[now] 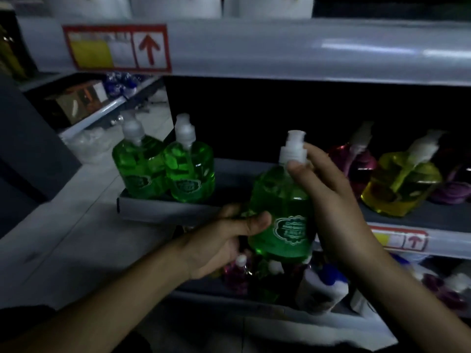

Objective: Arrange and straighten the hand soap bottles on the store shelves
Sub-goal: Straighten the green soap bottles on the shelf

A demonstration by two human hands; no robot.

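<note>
Holding one green hand soap bottle (281, 212) before the shelf (254, 171).
My left hand (224, 240) is gripping its base; my right hand (328, 200) is pinching the white pump (293, 146).

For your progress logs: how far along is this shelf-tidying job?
Done: green pair stands upright at the left end of the shelf. In hand: third green bottle, left hand gripping its base, right hand holding its pump neck. Left: shelve it, then straighten the tilted-looking yellow bottle and purple bottle.
</note>
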